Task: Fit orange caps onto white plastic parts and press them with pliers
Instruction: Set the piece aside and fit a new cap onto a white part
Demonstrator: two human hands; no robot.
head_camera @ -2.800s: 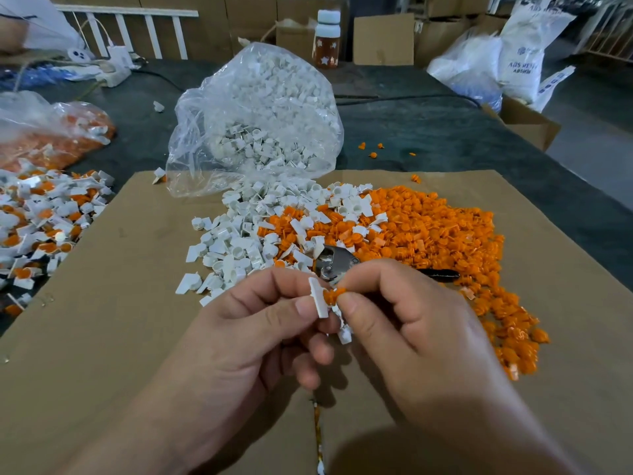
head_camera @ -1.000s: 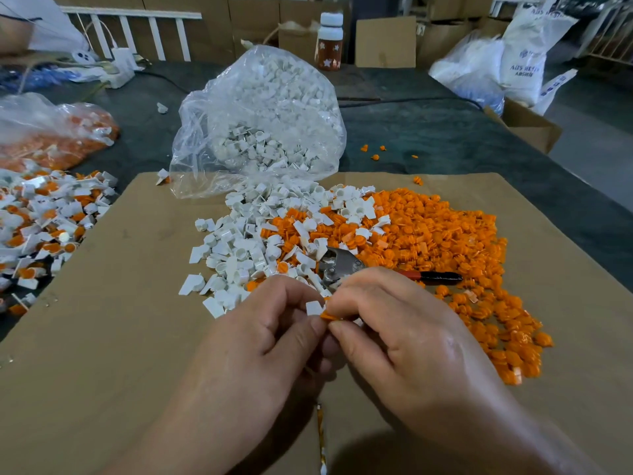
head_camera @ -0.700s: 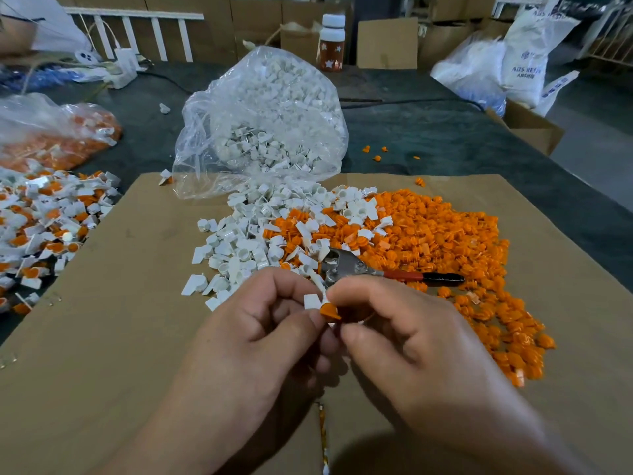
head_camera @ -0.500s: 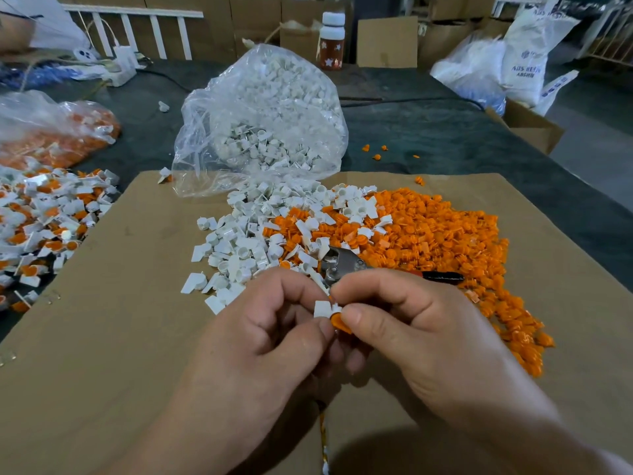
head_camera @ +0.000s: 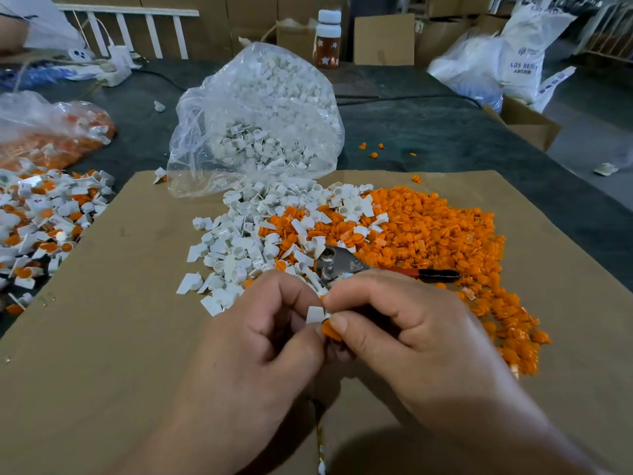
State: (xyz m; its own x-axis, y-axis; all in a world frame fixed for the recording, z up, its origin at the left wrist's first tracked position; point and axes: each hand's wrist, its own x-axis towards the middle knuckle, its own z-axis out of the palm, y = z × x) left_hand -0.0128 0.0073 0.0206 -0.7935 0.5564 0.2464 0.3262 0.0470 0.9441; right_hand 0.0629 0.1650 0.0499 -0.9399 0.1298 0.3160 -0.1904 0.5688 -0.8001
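A worker's left hand (head_camera: 260, 344) pinched a small white plastic part (head_camera: 314, 315) between thumb and forefinger just in front of the steel-headed pliers (head_camera: 342, 265). The right hand (head_camera: 404, 337) clamped thumb and forefinger on a round orange plastic cap (head_camera: 332, 331), holding it against the part's lower edge. Both grips were closed tight on their pieces. Whether the cap had seated could not be told, as fingers covered the joint.

The pliers lay ungripped on a brown cardboard sheet (head_camera: 102, 337), their red-and-black handles pointing right. A heap of white parts (head_camera: 239, 241) spread to the left of the pliers and a heap of orange caps (head_camera: 428, 234) behind and to the right of them. A clear plastic bag (head_camera: 257, 114) of more white pieces slumped well behind the pliers, and a mixed pile (head_camera: 41, 217) of white-and-orange pieces lay far to their left, off the cardboard.

The danger lay in alignment. A cap started crooked would likely jam or crack once squeezed. Either small piece could also spring from so fine a pinch and vanish into the heaps. Freeing the right hand to reach for the pliers might let a loosely fitted cap drop off.
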